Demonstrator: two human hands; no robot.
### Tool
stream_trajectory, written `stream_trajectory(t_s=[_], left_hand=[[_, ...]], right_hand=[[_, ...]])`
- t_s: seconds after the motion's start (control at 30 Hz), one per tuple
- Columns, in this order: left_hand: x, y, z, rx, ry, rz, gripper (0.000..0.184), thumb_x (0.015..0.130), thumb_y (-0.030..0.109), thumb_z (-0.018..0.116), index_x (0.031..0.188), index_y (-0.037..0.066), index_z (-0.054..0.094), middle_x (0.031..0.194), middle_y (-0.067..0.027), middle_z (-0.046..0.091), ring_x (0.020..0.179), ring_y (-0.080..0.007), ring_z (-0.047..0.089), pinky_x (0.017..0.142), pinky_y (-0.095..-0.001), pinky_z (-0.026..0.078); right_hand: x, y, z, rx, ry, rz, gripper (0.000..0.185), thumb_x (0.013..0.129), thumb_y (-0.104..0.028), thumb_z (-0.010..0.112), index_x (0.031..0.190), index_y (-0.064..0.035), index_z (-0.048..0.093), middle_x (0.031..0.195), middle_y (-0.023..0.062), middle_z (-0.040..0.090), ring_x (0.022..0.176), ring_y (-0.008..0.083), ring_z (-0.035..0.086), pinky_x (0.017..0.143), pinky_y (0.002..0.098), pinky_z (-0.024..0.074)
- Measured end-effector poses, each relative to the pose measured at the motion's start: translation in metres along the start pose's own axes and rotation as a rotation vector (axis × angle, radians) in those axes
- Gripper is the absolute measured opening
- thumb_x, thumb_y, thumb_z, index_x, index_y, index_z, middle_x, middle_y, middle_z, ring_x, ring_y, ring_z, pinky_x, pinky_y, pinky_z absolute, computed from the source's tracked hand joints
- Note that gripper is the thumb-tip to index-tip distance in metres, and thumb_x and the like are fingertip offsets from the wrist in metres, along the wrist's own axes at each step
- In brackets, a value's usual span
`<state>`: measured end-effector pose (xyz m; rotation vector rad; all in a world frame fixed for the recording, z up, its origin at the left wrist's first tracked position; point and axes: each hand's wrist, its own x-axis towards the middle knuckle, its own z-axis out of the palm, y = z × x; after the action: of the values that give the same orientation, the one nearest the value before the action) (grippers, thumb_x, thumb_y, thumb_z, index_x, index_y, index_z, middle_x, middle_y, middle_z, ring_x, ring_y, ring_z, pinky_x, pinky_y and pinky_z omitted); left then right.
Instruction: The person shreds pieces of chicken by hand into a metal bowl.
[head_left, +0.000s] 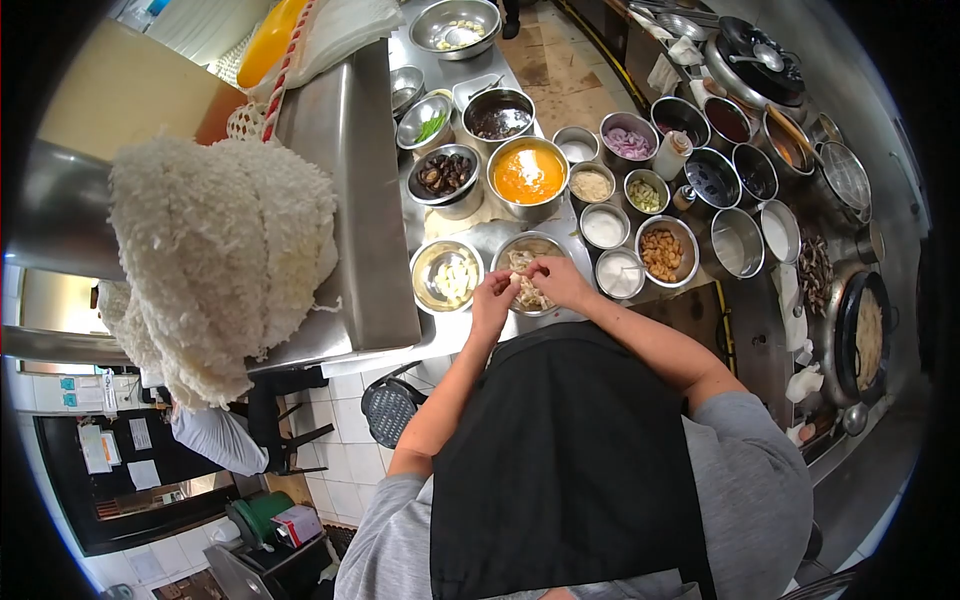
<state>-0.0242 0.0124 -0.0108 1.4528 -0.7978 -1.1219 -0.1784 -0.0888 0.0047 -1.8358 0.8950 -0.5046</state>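
Note:
Both of my hands meet over a steel bowl (541, 241) that holds pale cloves and loose skins, which look like garlic. My left hand (495, 300) is closed, its fingertips pinching a small pale garlic clove (516, 281). From the other side my right hand (560, 281) comes in with thumb and finger pressed together at the same clove. What sits between the fingertips is partly hidden. Just left of my left hand stands another steel bowl (420, 270) with smooth, whitish peeled cloves (457, 277) inside.
Beyond the bowls stand a pot of orange liquid (528, 172) and a bowl of dark mushrooms (443, 175). Several seasoning pots and a bowl of brown fried pieces (664, 254) crowd the right. A wok (868, 330) is far right. A shaggy white cloth (220, 260) hangs left.

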Motion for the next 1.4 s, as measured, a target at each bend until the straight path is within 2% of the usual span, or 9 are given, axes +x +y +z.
stream_trajectory(t_s=[0.07,0.17,0.27,0.57,1.03,1.23,1.3,1.33,1.4], left_hand=[[-0.001,0.005,0.001,0.056,0.004,0.012,0.03,0.09,0.005,0.062,0.118,-0.004,0.058,0.103,-0.0095,0.067,0.093,-0.0135,0.063,0.084,-0.0261,0.05],[-0.005,0.016,0.006,0.118,0.006,0.04,0.027,0.088,0.004,0.063,0.114,-0.004,0.062,0.1,-0.0093,0.068,0.09,-0.0128,0.063,0.082,-0.0257,0.05],[-0.004,0.014,0.005,0.14,0.005,0.051,0.026,0.088,0.006,0.063,0.113,-0.003,0.063,0.099,-0.0086,0.069,0.089,-0.012,0.063,0.081,-0.0256,0.05],[-0.004,0.018,0.008,0.291,-0.017,0.081,0.027,0.089,0.009,0.061,0.114,-0.002,0.063,0.097,-0.0094,0.07,0.087,-0.0122,0.064,0.079,-0.0258,0.05],[-0.007,0.024,0.006,0.317,-0.034,0.101,0.026,0.091,0.009,0.059,0.114,-0.002,0.064,0.095,-0.0071,0.069,0.085,-0.01,0.062,0.076,-0.0235,0.049],[-0.007,0.018,0.008,0.116,-0.088,0.029,0.027,0.093,0.008,0.058,0.117,-0.003,0.059,0.103,-0.0082,0.067,0.092,-0.011,0.062,0.082,-0.0243,0.05],[-0.004,0.001,0.008,-0.302,-0.028,-0.071,0.026,0.094,0.007,0.056,0.117,-0.003,0.056,0.108,-0.0099,0.064,0.094,-0.0148,0.062,0.087,-0.0287,0.051],[-0.003,0.0,0.006,-0.303,-0.029,-0.071,0.026,0.094,0.007,0.056,0.117,-0.003,0.056,0.108,-0.0099,0.064,0.094,-0.0148,0.062,0.087,-0.0287,0.051],[0.0,0.001,0.001,-0.576,-0.029,-0.082,0.023,0.094,0.006,0.054,0.116,-0.001,0.054,0.11,-0.0111,0.063,0.094,-0.0177,0.063,0.09,-0.0331,0.052]], right_hand=[[0.0,-0.005,0.0,0.171,-0.016,-0.035,0.019,0.083,-0.016,0.065,0.092,0.0009,0.068,0.078,0.0083,0.068,0.072,0.0127,0.061,0.067,0.0281,0.0496],[0.0,-0.011,-0.005,0.143,-0.057,-0.008,0.02,0.086,-0.018,0.066,0.091,0.0018,0.067,0.077,0.0057,0.067,0.07,0.0098,0.061,0.065,0.0265,0.0501],[0.002,-0.004,-0.004,0.307,-0.138,0.116,0.019,0.088,-0.017,0.065,0.09,0.0024,0.067,0.076,0.0057,0.066,0.067,0.0095,0.061,0.062,0.0256,0.051],[0.001,0.006,0.001,0.522,-0.131,0.173,0.018,0.091,-0.015,0.061,0.088,0.0025,0.065,0.076,0.0054,0.066,0.066,0.0094,0.062,0.062,0.0243,0.0529],[-0.002,-0.004,-0.004,0.445,-0.131,0.137,0.019,0.091,-0.016,0.061,0.086,0.0031,0.065,0.072,0.0059,0.065,0.064,0.01,0.063,0.061,0.025,0.0531],[-0.002,-0.004,-0.001,0.403,-0.093,0.127,0.018,0.09,-0.015,0.06,0.085,0.002,0.063,0.071,0.0053,0.064,0.061,0.0096,0.062,0.055,0.0249,0.0503],[-0.002,0.0,0.002,0.382,-0.084,0.143,0.018,0.09,-0.015,0.06,0.084,0.0015,0.063,0.07,0.005,0.064,0.061,0.0093,0.061,0.053,0.025,0.0492],[0.001,0.012,0.008,0.311,-0.041,0.1,0.017,0.089,-0.015,0.06,0.084,0.0011,0.063,0.07,0.0048,0.064,0.059,0.0091,0.06,0.052,0.0251,0.0485],[0.002,0.023,0.011,0.239,0.004,0.056,0.015,0.088,-0.014,0.06,0.084,0.0008,0.062,0.069,0.0046,0.063,0.058,0.0088,0.059,0.051,0.0253,0.0477]])
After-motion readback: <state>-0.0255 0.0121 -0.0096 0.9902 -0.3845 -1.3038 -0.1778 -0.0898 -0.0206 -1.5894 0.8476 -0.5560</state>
